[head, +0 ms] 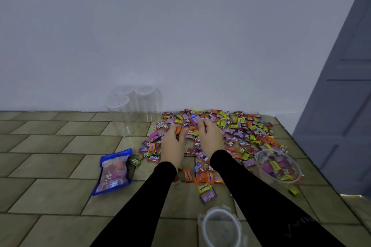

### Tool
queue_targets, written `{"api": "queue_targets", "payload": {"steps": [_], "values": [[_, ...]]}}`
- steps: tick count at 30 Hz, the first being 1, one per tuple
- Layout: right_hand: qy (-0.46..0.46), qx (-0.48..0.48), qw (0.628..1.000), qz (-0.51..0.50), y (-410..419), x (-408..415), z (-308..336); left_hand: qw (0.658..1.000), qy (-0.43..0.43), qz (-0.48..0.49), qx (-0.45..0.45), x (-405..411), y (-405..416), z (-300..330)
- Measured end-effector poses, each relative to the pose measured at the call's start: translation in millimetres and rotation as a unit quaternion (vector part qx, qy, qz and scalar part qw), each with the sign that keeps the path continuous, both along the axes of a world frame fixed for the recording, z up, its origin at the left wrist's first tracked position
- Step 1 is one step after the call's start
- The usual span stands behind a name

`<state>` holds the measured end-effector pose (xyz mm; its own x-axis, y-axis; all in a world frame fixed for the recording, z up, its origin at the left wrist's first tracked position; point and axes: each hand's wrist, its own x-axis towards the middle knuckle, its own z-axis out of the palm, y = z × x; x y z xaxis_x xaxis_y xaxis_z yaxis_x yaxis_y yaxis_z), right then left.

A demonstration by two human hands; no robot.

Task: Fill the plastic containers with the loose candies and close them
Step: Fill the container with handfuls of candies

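head: open container [279,167] tipped twd camera

I see brown tiled floor [50,166] bearing loose wrapped candies [241,126], blue candy pouch [114,172], three clear plastic containers [120,116], clear round lid [220,228].

Light where I work is dim, flat and bluish, casting only faint shadows. Overall focus is soft. Clear containers [138,104] nearly vanish against the wall [180,26]. Wide-angle bending tilts the door [345,86] at right.
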<state>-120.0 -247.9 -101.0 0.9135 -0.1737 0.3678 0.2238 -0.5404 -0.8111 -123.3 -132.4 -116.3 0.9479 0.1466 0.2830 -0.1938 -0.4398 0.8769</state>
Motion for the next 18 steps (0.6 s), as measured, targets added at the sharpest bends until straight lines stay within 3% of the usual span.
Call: {"api": "queue_targets", "payload": {"steps": [18], "values": [[-0.101, 0.095, 0.990, 0.001, -82, -13, 83, 0.986, -0.099, -0.021, -0.131, -25, -90, 58]]}}
